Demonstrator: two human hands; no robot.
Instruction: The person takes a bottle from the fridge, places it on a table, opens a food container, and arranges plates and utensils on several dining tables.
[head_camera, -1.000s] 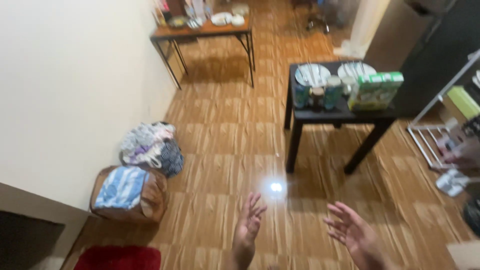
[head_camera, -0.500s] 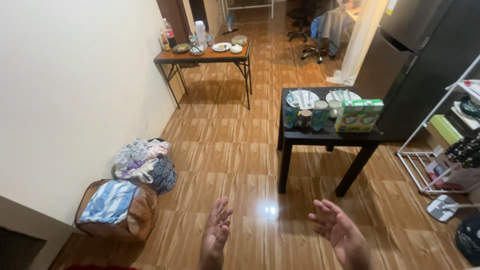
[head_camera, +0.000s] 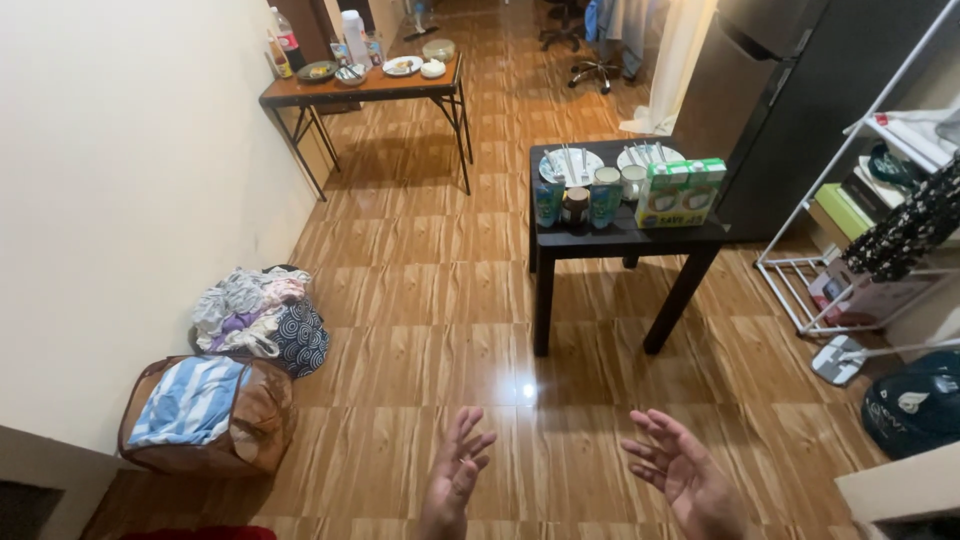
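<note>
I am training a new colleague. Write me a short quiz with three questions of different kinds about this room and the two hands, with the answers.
1. True or false: the left hand and the right hand are both open and hold nothing.
2. Multiple choice: the green and white carton stands on A) the black table, B) the brown table, C) the white rack.
3. Short answer: what lies against the wall, just beyond the brown basket?

Key
1. True.
2. A.
3. A pile of clothes on the wooden floor.
</note>
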